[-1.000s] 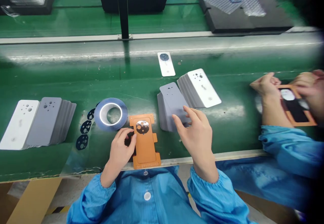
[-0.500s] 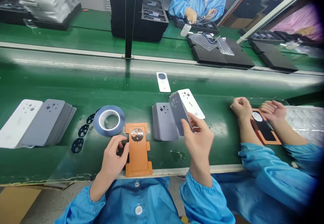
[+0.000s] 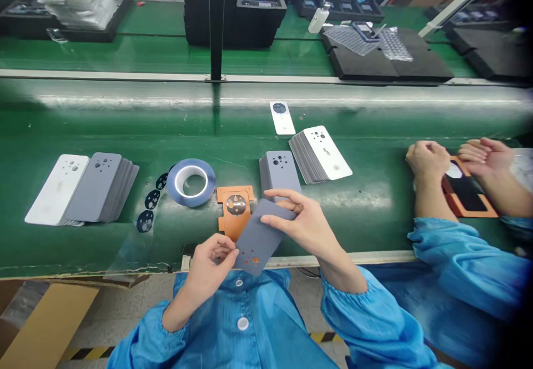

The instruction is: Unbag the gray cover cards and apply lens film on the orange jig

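Observation:
My right hand (image 3: 302, 222) pinches the far end of a grey phone back cover (image 3: 260, 235) and holds it tilted over the near edge of the green belt. My left hand (image 3: 212, 266) grips the cover's near end, where its camera holes are. The cover partly hides an orange jig (image 3: 235, 208) with a round metal disc in it, lying on the belt. Just beyond lie a stack of grey covers (image 3: 280, 171) and a fanned stack topped by a white cover (image 3: 320, 152).
A roll of blue tape (image 3: 191, 181) and three dark round stickers (image 3: 151, 199) lie left of the jig. Further left is another stack of grey and white covers (image 3: 83, 188). A single white cover (image 3: 282, 117) lies farther back. A co-worker's hands (image 3: 425, 158) rest on another orange jig at right.
My right hand has carried one grey cover from the stack down toward me. My left hand left the jig's side and took hold of the cover's near end.

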### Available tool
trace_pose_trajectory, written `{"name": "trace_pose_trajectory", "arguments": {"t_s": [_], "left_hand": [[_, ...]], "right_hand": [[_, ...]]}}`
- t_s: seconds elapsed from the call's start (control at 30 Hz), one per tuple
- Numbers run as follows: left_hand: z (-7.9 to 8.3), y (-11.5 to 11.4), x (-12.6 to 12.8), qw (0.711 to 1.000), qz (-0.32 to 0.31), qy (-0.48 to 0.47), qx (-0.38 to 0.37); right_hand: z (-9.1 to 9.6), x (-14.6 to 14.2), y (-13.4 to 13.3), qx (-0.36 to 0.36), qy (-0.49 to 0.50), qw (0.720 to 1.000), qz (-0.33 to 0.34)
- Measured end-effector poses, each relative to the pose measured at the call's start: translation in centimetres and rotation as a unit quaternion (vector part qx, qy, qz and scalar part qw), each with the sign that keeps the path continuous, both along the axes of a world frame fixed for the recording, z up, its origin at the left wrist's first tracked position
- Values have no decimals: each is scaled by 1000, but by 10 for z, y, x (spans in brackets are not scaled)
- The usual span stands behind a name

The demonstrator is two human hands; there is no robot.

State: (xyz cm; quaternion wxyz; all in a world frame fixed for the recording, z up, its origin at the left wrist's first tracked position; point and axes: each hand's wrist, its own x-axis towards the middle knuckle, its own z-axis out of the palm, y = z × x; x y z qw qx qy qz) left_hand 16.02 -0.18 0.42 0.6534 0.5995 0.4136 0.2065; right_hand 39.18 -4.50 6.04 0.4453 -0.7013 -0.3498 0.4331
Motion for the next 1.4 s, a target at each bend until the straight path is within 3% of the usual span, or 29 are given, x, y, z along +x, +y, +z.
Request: {"name": "trace_pose_trajectory", "arguments": {"t_s": [0.13,0.23,0.37,0.43,0.5,0.6,0.7,0.77,0.83,0.9,0.97,1.07,1.13,1.27,1.4], "left_hand": [[-14,-8,0,983,45,46,174],[-17,-5,-4,942,21,60,331],[-17,-3,-12,873,-3,68,482],[-18,-7,-16,838,-24,83,539],[-20,-12,-20,823,-61,79,560],[-24,-19,-24,847,-58,56,525],[-26,-22,-24,896,32,18,443],[-24,-23,-21,939,76,-16,335],[-21,-26,-16,979,67,-53,183],[-17,-29,-9,994,48,-80,53],[-13,-34,-2,993,78,-89,-20],[-9,-36,2,986,126,-83,-72],[-7,-30,0,990,100,-69,-65],[4,-4,-7,1000,14,-21,-7],[19,24,-2,987,-122,21,99]], "right_hand": [[1,-6,9,72,-3,997,31],[0,-10,14,85,-41,993,67],[-6,-13,19,89,-65,987,114],[-11,-14,21,96,-74,985,122],[-14,-15,22,99,-83,984,125],[-8,-13,18,99,-78,986,113],[5,-9,6,134,-66,989,6],[9,-8,-5,161,-66,981,-87],[4,-13,-17,173,-60,971,-150],[-9,-24,-30,165,-34,971,-169],[-26,-37,-43,136,8,983,-127],[-40,-52,-60,52,32,995,77],[-38,-53,-67,12,1,983,182],[-18,-41,-65,56,-51,976,204],[-7,-29,-37,120,-26,963,239]]}}
